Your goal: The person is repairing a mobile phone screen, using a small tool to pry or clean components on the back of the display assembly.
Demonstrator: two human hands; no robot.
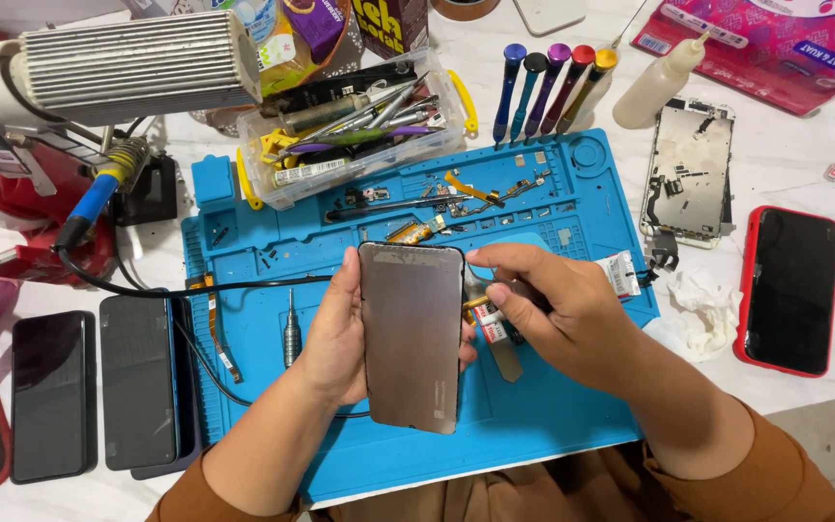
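A single head-worn camera looks steeply down at close range, centred on the blue silicone repair mat (pixel 533 416) on the white worktable (pixel 804 164).

Panel (pixel 411 333): grey-brown metal back, dull sheen, darker at edges. Mat (pixel 533 425): bright blue, under everything central. Worktop (pixel 794 155): white. Sleeves (pixel 775 474): rust orange. Screwdrivers (pixel 553 82): row of handles capped blue, teal, purple, red, yellow. Bin (pixel 359 145): clear plastic, yellow handles. Phone (pixel 791 290): black glass in red case. Phones (pixel 94 391): two black slabs at left. Bottle (pixel 659 87): cream. Pack (pixel 765 43): magenta with white print. Iron (pixel 99 193): blue handle, black cord. Frame (pixel 690 169): silver-grey, opened.
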